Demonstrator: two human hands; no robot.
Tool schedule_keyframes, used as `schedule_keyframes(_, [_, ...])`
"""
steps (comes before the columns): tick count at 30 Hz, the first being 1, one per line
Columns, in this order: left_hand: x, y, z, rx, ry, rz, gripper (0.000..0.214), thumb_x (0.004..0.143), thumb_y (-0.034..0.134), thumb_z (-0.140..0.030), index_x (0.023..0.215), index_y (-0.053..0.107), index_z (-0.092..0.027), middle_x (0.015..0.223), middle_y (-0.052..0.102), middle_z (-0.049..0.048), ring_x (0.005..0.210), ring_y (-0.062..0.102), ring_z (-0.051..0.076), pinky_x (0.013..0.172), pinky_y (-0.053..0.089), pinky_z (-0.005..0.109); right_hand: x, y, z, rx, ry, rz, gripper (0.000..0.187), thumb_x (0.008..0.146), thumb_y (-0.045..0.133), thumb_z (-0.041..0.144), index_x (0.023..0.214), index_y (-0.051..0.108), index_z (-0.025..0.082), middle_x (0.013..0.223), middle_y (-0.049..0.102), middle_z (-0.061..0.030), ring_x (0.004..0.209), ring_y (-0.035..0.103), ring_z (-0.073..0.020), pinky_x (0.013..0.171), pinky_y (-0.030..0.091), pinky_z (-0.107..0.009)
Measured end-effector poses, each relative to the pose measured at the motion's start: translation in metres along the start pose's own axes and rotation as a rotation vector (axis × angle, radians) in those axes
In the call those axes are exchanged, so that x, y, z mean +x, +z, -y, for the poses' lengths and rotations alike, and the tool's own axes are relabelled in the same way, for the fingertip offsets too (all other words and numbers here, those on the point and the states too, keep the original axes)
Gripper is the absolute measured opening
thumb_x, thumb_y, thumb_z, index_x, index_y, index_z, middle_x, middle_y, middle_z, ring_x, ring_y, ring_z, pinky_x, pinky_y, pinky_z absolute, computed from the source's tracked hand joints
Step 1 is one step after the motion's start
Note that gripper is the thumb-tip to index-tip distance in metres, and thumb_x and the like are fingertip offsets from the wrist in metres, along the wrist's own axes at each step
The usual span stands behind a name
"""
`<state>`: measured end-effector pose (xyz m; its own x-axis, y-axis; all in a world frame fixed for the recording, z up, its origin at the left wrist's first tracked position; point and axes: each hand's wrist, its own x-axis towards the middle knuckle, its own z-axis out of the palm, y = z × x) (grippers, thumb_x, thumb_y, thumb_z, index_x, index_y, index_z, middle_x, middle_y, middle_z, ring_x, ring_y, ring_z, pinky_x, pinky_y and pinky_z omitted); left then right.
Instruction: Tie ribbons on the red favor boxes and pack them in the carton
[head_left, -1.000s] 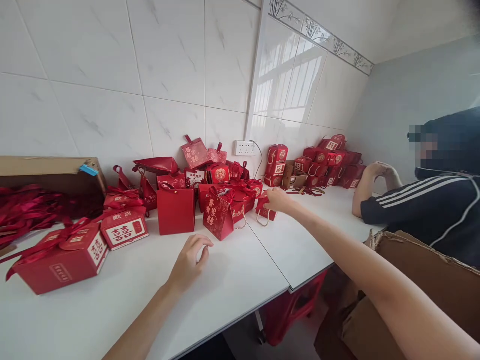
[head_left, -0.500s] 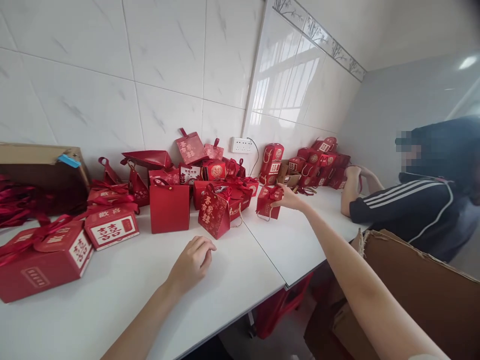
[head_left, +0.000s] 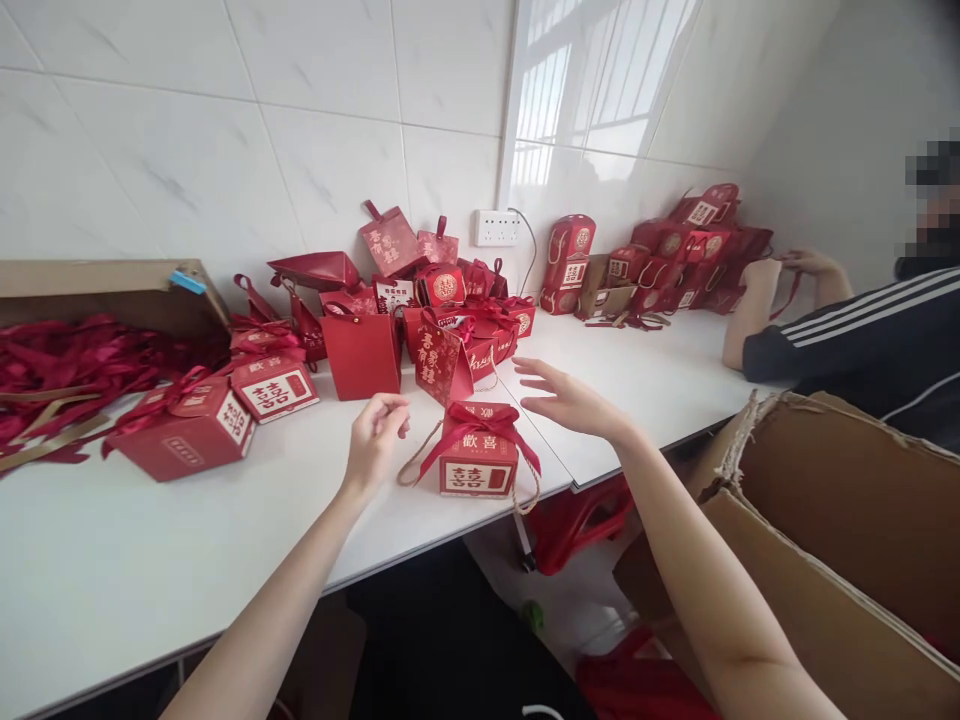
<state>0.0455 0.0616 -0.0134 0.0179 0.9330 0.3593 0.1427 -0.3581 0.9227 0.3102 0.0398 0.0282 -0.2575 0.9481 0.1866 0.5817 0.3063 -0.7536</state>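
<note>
A small red gift box (head_left: 478,455) with a red ribbon bow and rope handles stands on the white table (head_left: 150,540) near its front edge. My right hand (head_left: 566,400) hovers just right of and above the box, fingers spread, holding nothing. My left hand (head_left: 375,440) is just left of the box with its fingers curled loosely; nothing shows in them. A rope handle (head_left: 416,462) of the box hangs toward my left hand.
Many red gift boxes and bags (head_left: 420,300) are heaped against the tiled wall. A pile of red ribbons (head_left: 67,365) spills from a cardboard box (head_left: 112,290) at the left. Another person's arms (head_left: 757,300) rest by a second heap (head_left: 690,250). A large open carton (head_left: 847,530) stands at my right.
My right hand carried the small ribbon box from the heap to the table's front and let it go. My left hand rose off the table toward it. The view tilted down.
</note>
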Motion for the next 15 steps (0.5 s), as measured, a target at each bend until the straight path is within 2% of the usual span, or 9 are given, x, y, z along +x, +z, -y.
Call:
schedule_keyframes(2, [0.002,0.006,-0.006,0.044,-0.055,0.076,0.022,0.078,0.049,-0.04,0.073,0.052,-0.019,0.055,0.045,-0.0048,0.051,0.045,0.012,0.052,0.039,0.025,-0.009,0.012,-0.003,0.116,0.028,-0.081,0.045,0.086,0.051,0.034,0.13,0.047,0.022,0.13,0.054,-0.0106,0.11,0.059,-0.0225,0.094,0.049,-0.043])
schedule_keyframes(5, [0.006,0.017,-0.014,0.127,-0.108,0.156,0.03,0.078,0.052,-0.047,0.067,0.051,-0.019,0.052,0.046,-0.0052,0.049,0.045,0.011,0.051,0.035,0.024,-0.015,0.031,0.0,0.17,0.069,-0.129,0.039,0.087,0.049,0.044,0.116,0.056,0.019,0.118,0.061,-0.0099,0.1,0.062,-0.0201,0.086,0.052,-0.037])
schedule_keyframes(8, [0.009,0.027,-0.019,0.199,-0.135,0.206,0.036,0.075,0.056,-0.053,0.066,0.052,-0.019,0.059,0.054,-0.0029,0.056,0.051,0.012,0.055,0.036,0.024,-0.015,0.042,0.008,0.048,0.191,-0.312,0.035,0.087,0.046,0.049,0.096,0.057,0.018,0.101,0.065,-0.0082,0.09,0.061,-0.0189,0.078,0.049,-0.033])
schedule_keyframes(10, [0.009,0.032,-0.021,0.231,-0.151,0.235,0.038,0.075,0.057,-0.054,0.064,0.051,-0.019,0.058,0.055,-0.0026,0.056,0.051,0.013,0.054,0.036,0.023,-0.014,0.043,0.014,-0.085,0.294,-0.408,0.037,0.087,0.043,0.054,0.078,0.052,0.02,0.082,0.063,-0.0054,0.075,0.059,-0.018,0.069,0.045,-0.031])
schedule_keyframes(13, [0.007,0.035,-0.023,0.262,-0.182,0.27,0.037,0.076,0.057,-0.051,0.059,0.047,-0.02,0.046,0.048,-0.0056,0.043,0.043,0.011,0.047,0.031,0.023,-0.013,0.043,0.021,-0.134,0.398,-0.303,0.05,0.087,0.035,0.06,0.054,0.036,0.022,0.052,0.046,0.0006,0.053,0.044,-0.0136,0.055,0.034,-0.027])
schedule_keyframes(15, [0.004,0.034,-0.023,0.272,-0.198,0.276,0.035,0.077,0.056,-0.049,0.059,0.045,-0.02,0.04,0.043,-0.0072,0.036,0.038,0.01,0.043,0.027,0.023,-0.014,0.044,0.022,-0.073,0.398,-0.23,0.052,0.086,0.037,0.058,0.049,0.029,0.022,0.047,0.036,0.003,0.048,0.035,-0.0111,0.05,0.028,-0.026])
